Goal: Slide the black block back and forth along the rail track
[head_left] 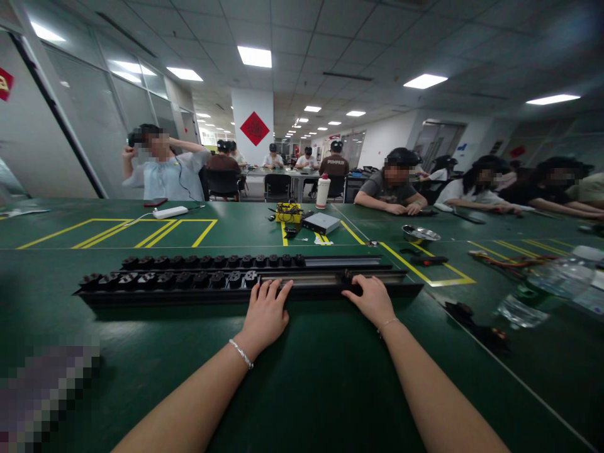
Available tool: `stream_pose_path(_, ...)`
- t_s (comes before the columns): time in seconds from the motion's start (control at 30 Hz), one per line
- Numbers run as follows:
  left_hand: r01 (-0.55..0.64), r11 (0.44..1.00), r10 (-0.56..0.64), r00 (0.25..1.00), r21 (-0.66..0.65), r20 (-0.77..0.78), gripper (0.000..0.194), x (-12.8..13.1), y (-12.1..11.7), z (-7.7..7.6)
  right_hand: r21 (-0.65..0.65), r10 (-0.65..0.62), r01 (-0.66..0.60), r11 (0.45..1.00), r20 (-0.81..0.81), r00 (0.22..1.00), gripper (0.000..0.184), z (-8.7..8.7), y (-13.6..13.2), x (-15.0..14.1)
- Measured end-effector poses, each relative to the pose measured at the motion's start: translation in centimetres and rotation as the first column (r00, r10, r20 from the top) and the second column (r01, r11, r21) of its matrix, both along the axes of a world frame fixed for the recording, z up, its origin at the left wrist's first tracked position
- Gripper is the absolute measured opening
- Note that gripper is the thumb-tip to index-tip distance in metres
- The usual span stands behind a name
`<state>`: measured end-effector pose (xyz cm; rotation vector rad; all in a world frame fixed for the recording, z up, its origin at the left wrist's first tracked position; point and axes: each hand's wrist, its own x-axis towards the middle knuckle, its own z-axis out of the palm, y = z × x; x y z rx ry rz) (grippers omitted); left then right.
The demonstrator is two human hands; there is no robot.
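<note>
A long black track (pixel 179 302) lies across the green table before me, its left part lined with several black socket modules (pixel 199 279). Fingers spread, my left hand (pixel 267 314) rests on the track's near edge, just right of the last module in the row (pixel 251 277). My right hand (pixel 375 301) has thumb and fingers around a single black module (pixel 346 275) near the right end of the track, partly hidden by the fingers. Behind it runs a second black track (pixel 342 260), also with a row of modules.
Toward the back are a yellow box with cables (pixel 289 212), a grey box (pixel 321 223), a white bottle (pixel 323 192) and a power strip (pixel 170 212). At right lie a metal bowl (pixel 421 233), a clear plastic bottle (pixel 533 296) and loose wires (pixel 509 259). Other people sit around the table.
</note>
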<state>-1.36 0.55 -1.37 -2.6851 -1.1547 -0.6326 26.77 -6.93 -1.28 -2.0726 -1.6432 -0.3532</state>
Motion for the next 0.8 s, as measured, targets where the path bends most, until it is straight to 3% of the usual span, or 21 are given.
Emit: stream_pose_path(0.8,-0.002,1.000,0.002,1.000,0.022,0.003,0.064,0.06,0.12,-0.26,0.043,-0.017,0.016,0.999,0.021,1.000,0.030,-0.29,-0.06,0.34)
